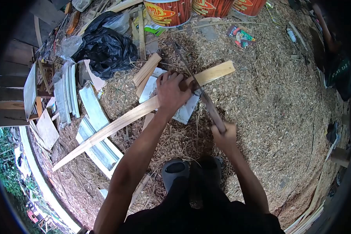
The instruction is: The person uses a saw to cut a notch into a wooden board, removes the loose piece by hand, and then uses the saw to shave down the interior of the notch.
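Wooden plank (136,111), one, long and pale, lies aslant before the person, crossing a white block (189,110) near its upper right stretch and one grooved panel (105,152) near its lower left. Hands, two: left hand (171,91) rests palm down over the plank, hiding part of it; whether the fingers wrap beneath, cannot tell. Right hand (225,136) grips the near end of one long-bladed hand tool (210,106); blade lies across the plank just right of the left hand. Saw or machete, cannot tell. Two shod feet (174,171) below, one deep in shadow. Beyond the work: three printed buckets (167,15) in a row, cut by the frame edge; one black plastic bag (105,45), left of them; two short offcuts (147,69) beside the white block. Upper right, one colourful wrapper (241,37) and one small white bottle (291,35) on chip-strewn ground (277,113).
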